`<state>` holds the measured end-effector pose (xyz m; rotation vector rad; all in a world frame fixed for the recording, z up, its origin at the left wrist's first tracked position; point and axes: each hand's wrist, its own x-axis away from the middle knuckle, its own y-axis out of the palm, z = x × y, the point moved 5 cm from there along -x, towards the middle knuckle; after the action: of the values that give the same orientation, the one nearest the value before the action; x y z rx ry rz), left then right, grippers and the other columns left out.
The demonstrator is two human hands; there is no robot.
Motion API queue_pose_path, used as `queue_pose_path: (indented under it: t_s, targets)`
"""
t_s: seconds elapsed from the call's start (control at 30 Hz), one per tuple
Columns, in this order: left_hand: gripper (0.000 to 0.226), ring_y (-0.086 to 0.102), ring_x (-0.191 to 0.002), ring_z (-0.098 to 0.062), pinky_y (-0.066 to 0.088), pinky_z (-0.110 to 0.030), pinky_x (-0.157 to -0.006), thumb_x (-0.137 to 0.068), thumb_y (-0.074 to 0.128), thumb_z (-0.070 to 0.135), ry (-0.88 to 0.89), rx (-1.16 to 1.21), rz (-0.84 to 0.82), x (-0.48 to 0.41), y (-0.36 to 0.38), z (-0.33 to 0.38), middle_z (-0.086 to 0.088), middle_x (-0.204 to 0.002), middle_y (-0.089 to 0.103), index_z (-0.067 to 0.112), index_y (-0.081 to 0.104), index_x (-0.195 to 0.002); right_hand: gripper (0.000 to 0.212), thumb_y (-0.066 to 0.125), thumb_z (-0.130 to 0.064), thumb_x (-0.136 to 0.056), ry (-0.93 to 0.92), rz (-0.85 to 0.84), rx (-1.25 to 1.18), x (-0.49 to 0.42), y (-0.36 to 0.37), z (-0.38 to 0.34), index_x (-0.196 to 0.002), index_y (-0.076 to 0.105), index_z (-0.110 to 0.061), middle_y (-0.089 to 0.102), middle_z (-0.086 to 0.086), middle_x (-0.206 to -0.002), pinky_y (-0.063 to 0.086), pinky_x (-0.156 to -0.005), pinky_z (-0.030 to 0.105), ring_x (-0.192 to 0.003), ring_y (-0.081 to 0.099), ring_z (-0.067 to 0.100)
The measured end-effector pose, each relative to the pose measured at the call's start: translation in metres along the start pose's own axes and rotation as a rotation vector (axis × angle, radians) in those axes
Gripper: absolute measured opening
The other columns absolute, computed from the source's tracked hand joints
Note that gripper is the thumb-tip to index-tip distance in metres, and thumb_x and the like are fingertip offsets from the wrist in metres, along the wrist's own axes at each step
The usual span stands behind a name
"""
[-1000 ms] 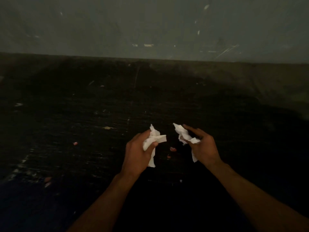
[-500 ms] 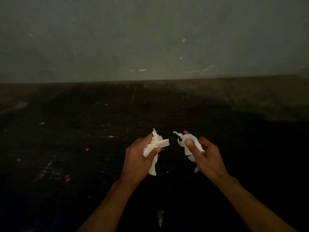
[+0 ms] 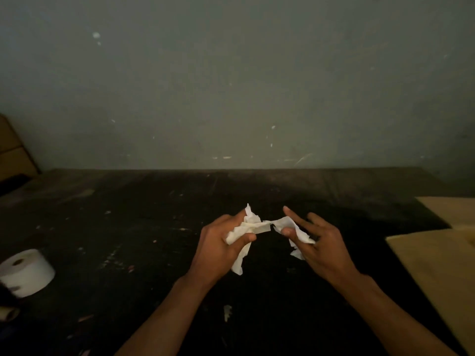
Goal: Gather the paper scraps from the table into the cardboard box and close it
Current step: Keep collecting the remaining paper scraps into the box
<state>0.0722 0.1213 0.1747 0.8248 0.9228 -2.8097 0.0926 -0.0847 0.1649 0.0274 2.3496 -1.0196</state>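
Paper scraps point(image 3: 246, 228): thin white tissue-type, crumpled, torn edges, matt. Table point(image 3: 128, 227): dark, prob. wood, rough, scuffed, pale flecks, no gloss. Cardboard box point(image 3: 437, 273): tan, matt, smooth-ish face. Roll point(image 3: 28, 272) at left: white soft paper, matt. Wall point(image 3: 231, 86): grey-green paint, matt, chipped spots.

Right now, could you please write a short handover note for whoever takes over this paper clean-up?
Hands: the left hand grips a crumpled paper wad; the right hand pinches a second paper piece. Both are held above the table.
Things: the cardboard box sits at the right edge, only partly in view. A small scrap lies on the table near you. A white roll stands at the left.
Done: two handfuls are in hand.
Left: drop them in the box, collect the scrap, close the box.
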Motion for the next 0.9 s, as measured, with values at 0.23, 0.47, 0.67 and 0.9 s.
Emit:
queue_pose_path:
  t_s: [0.23,0.47,0.67,0.9]
  targets:
    - [0.035,0.063,-0.085,0.001,0.047,-0.012,-0.073,-0.080,0.074,0.021,0.078,0.118,-0.093,0.036,0.023,0.090,0.011,-0.091,0.065,0.043,0.064,-0.105,0.047,0.041,-0.057,-0.086,0.115,0.068,0.070,0.075,-0.101,-0.019,-0.131,0.032,-0.049,0.052,0.002,-0.101,0.044,-0.066,0.016,-0.083,0.053,0.010]
    - [0.038,0.064,-0.085,-0.001,0.051,-0.015,-0.073,-0.077,0.076,0.024,0.117,0.246,-0.155,0.057,0.087,0.173,0.008,-0.092,0.067,0.052,0.060,-0.097,0.050,0.046,-0.059,-0.086,0.186,0.162,0.081,0.140,-0.199,0.007,-0.134,0.045,-0.046,0.059,0.014,-0.106,0.049,-0.077,0.040,-0.096,0.057,0.030]
    - [0.030,0.065,-0.080,-0.002,0.047,-0.012,-0.068,-0.077,0.078,0.022,0.168,0.258,-0.191,0.032,0.175,0.243,0.012,-0.086,0.066,0.040,0.067,-0.097,0.047,0.054,-0.051,-0.086,0.193,0.340,0.041,0.163,-0.288,0.082,-0.125,0.061,-0.027,0.057,-0.001,-0.079,0.044,-0.053,0.014,-0.069,0.056,0.013]
    - [0.029,0.063,-0.080,-0.002,0.049,-0.015,-0.071,-0.077,0.077,0.026,0.146,0.200,-0.119,-0.022,0.325,0.315,0.006,-0.091,0.067,0.029,0.069,-0.105,0.042,0.055,-0.047,-0.089,0.241,0.410,0.032,0.180,-0.402,0.218,-0.120,0.066,-0.020,0.058,-0.013,-0.084,0.042,-0.064,0.002,-0.073,0.058,0.002]
